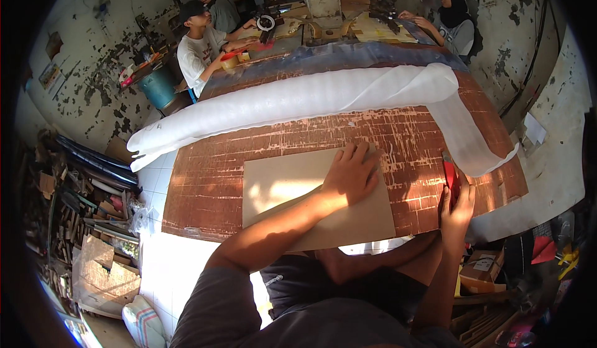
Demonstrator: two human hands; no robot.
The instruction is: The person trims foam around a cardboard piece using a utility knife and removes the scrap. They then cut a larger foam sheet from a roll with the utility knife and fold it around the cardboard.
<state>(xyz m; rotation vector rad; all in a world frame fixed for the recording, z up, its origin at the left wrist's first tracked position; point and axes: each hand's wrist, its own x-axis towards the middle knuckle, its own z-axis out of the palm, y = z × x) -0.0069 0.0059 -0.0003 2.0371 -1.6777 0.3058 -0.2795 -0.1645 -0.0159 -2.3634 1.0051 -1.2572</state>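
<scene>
Head view: The left hand (352,177) rests palm down on a flat brown cardboard sheet (283,177), near the sheet's far right corner. Its fingers extend toward the far edge and are not clenched; the hand grasps nothing. The left forearm crosses above the sheet, and sunlight falls on part of the surface.

The right hand (459,205) is closed around a red-handled tool (450,174), to the right of the sheet and apart from it. The tool's tip points away from the person.

The cardboard sheet lies on a work table (202,189) with a worn, scored reddish-brown top; the near edge of the sheet reaches the near edge of the table. Beyond the sheet, a long white foam roll (292,99) lies across the table. Its loose end (463,133) folds back toward the person on the right side, near the red-handled tool.

At the far side, a co-worker in a white shirt (198,52) sits on the left, and a co-worker in a dark head covering (457,12) is on the right. A blue-green bucket (157,90) stands left of the table.
</scene>
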